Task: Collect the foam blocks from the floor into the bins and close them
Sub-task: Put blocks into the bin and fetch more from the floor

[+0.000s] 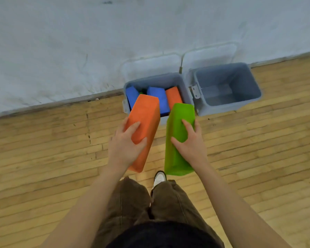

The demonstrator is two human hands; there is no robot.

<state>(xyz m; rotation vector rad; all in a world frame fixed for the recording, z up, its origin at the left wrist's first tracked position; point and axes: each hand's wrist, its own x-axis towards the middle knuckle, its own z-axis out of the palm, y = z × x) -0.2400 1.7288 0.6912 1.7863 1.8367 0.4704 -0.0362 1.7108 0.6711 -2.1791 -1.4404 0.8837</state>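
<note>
My left hand [124,145] grips a long orange foam block [145,119], whose far end reaches over the near rim of the left grey bin [150,81]. My right hand [191,140] grips a long green foam block [177,133], held just in front of that bin's right corner. Inside the left bin stand two blue blocks [157,95] and an orange block [173,96]. The right grey bin [254,81] holds nothing. Both bins' lids [150,66] are swung back against the wall.
Both bins stand against a pale wall [61,42] on a wooden plank floor [43,149]. My legs in brown trousers [132,199] and a white shoe [159,178] are below the blocks.
</note>
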